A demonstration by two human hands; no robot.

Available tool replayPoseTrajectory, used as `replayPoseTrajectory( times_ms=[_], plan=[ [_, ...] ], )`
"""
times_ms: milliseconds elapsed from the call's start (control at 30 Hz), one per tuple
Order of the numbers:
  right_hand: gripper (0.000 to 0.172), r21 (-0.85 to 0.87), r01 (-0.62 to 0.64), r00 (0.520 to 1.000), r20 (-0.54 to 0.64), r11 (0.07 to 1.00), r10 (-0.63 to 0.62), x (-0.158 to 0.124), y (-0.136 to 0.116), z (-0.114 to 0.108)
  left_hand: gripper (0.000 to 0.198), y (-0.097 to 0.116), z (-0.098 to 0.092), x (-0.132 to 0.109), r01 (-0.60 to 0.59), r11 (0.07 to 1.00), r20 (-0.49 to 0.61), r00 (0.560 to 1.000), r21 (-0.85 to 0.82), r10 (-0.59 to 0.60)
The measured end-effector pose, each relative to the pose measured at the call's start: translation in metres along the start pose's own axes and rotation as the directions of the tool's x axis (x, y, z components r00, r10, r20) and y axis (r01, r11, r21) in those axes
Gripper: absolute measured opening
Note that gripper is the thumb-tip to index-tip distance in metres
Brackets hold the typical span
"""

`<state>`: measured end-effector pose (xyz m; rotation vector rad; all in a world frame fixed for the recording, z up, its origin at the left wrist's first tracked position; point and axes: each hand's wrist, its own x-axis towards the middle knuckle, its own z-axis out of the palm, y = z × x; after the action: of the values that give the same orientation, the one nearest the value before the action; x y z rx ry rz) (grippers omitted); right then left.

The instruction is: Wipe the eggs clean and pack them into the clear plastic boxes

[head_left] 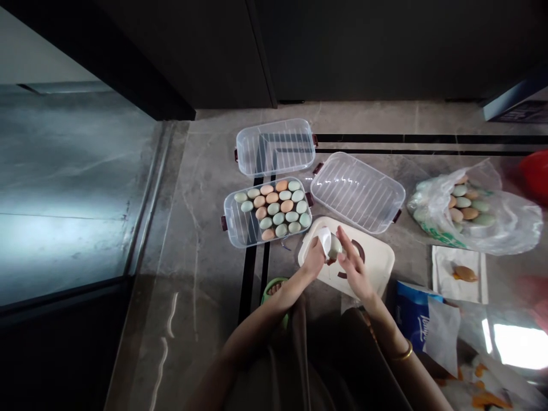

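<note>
One egg (335, 246) calls for a gentle grip, left hand (315, 258) pinching it with tissue (325, 240), right hand (354, 267) loosely spread beside it.

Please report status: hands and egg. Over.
Left hand holding white paper tissue against pale green oval egg. Right hand open, fingers at egg. Both above cream rectangular plastic lid. Nothing visibly blocking.

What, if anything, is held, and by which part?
A pale green egg, by its left side, in the left hand with white tissue. The right hand is at its right side; contact is unclear.
</note>
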<state>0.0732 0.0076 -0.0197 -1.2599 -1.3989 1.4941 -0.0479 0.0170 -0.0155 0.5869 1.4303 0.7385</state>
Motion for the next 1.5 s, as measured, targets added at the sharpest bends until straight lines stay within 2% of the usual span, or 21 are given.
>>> replayPoseTrajectory(
  times_ms=[100,167,200,267,333,433,500,533,567,633,700,767,833,900,967,1033,1133,1233,1300,1400,1500],
  plan=[
    [0.060,0.320,-0.218,0.971,-0.021,0.922,0.237,-0.002,0.001,0.018,0.040,0.004,0.005,-0.001,-0.032,0.999,-0.126,0.992,0.002,0.032],
    [0.063,0.469,-0.298,0.943,0.012,0.831,0.331,-0.003,0.000,0.026,0.039,0.006,0.007,-0.002,-0.159,0.983,-0.117,0.978,0.094,0.170],
    [0.062,0.533,-0.317,0.932,0.023,0.785,0.361,-0.003,-0.001,0.028,0.040,0.006,0.006,-0.002,-0.257,0.951,-0.100,0.956,0.175,0.276],
    [0.055,0.651,-0.315,0.917,0.019,0.691,0.400,-0.004,-0.004,0.027,0.041,0.008,0.003,-0.004,-0.447,0.819,-0.070,0.863,0.359,0.501],
    [0.044,0.729,-0.298,0.907,0.015,0.616,0.421,-0.004,-0.007,0.022,0.036,0.011,-0.004,-0.006,-0.559,0.684,-0.062,0.752,0.469,0.656],
    [0.027,0.777,-0.239,0.908,-0.035,0.583,0.418,-0.003,-0.008,0.014,0.034,0.019,-0.014,-0.012,-0.698,0.559,-0.044,0.607,0.448,0.793],
    [0.017,0.787,-0.174,0.907,-0.106,0.592,0.408,-0.003,-0.007,0.010,0.032,0.025,-0.019,-0.016,-0.775,0.456,0.030,0.520,0.438,0.854],
    [0.017,0.789,-0.147,0.905,-0.136,0.596,0.404,-0.002,-0.007,0.008,0.032,0.028,-0.020,-0.017,-0.791,0.398,0.093,0.491,0.465,0.866],
    [0.020,0.791,-0.132,0.903,-0.153,0.597,0.402,-0.002,-0.007,0.007,0.034,0.030,-0.021,-0.018,-0.788,0.345,0.161,0.482,0.510,0.862],
    [0.029,0.792,-0.134,0.904,-0.149,0.596,0.402,-0.003,-0.009,0.004,0.046,0.030,-0.021,-0.017,-0.747,0.268,0.272,0.514,0.608,0.814],
    [0.038,0.791,-0.146,0.911,-0.127,0.595,0.393,-0.005,-0.013,0.001,0.053,0.027,-0.020,-0.015,-0.702,0.239,0.316,0.562,0.671,0.765],
    [0.039,0.802,-0.169,0.917,-0.085,0.573,0.391,-0.005,-0.018,-0.003,0.052,0.023,-0.021,-0.012,-0.684,0.232,0.320,0.578,0.692,0.751],
    [0.041,0.831,-0.217,0.907,-0.022,0.512,0.420,-0.005,-0.021,-0.007,0.051,0.021,-0.022,-0.011,-0.680,0.222,0.304,0.563,0.699,0.769],
    [0.044,0.850,-0.256,0.887,0.018,0.460,0.462,-0.003,-0.021,-0.009,0.051,0.021,-0.022,-0.012,-0.682,0.198,0.286,0.528,0.704,0.800],
    [0.034,0.842,-0.252,0.881,-0.004,0.477,0.473,-0.002,-0.019,-0.009,0.049,0.022,-0.021,-0.014,-0.680,0.168,0.285,0.501,0.714,0.817],
    [0.024,0.821,-0.204,0.896,-0.063,0.533,0.439,-0.002,-0.016,-0.006,0.048,0.023,-0.018,-0.016,-0.669,0.149,0.301,0.508,0.729,0.807],
    [0.030,0.795,-0.210,0.909,-0.056,0.569,0.414,-0.004,-0.015,-0.002,0.049,0.023,-0.014,-0.017,-0.667,0.131,0.343,0.530,0.733,0.776],
    [0.028,0.766,-0.259,0.895,-0.038,0.588,0.445,-0.006,-0.016,-0.001,0.052,0.021,-0.012,-0.016,-0.684,0.110,0.377,0.522,0.721,0.765],
    [0.025,0.759,-0.246,0.879,-0.088,0.603,0.469,-0.006,-0.016,-0.001,0.053,0.019,-0.012,-0.015,-0.689,0.114,0.389,0.530,0.716,0.754],
    [0.024,0.776,-0.229,0.846,-0.139,0.588,0.514,-0.003,-0.015,-0.002,0.051,0.018,-0.011,-0.015,-0.692,0.140,0.401,0.558,0.708,0.726],
    [0.024,0.807,-0.275,0.822,-0.084,0.522,0.563,0.001,-0.013,-0.005,0.051,0.018,-0.012,-0.017,-0.717,0.132,0.434,0.546,0.684,0.716]
  ],
)
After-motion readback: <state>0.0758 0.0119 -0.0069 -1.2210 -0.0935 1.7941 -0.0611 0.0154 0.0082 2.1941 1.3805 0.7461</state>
